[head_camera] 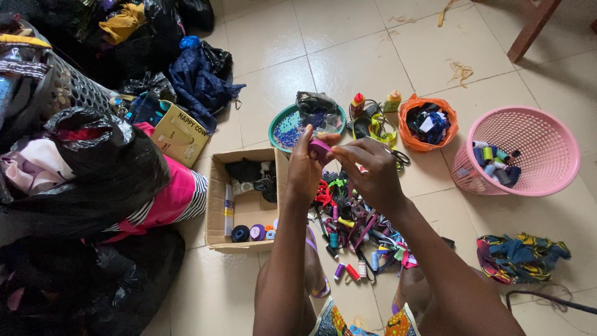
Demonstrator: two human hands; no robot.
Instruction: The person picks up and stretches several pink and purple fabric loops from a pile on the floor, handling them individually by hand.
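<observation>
My left hand (305,169) grips a small pink-purple spool of ribbon or tape (321,148), held up above the floor. My right hand (372,174) is right beside it, its fingertips touching the spool's edge from the right. Below both hands lies a heap of thread spools, ribbons and scissors (354,230) on the tiled floor. An open cardboard box (219,205) to the left of my hands holds several thread spools and dark items.
A pink basket (547,155) with spools stands at the right, an orange bag (428,122) and a green bowl of beads (278,127) lie beyond my hands. Black bags and cloth (81,180) pile up on the left. Patterned fabric (519,256) lies lower right.
</observation>
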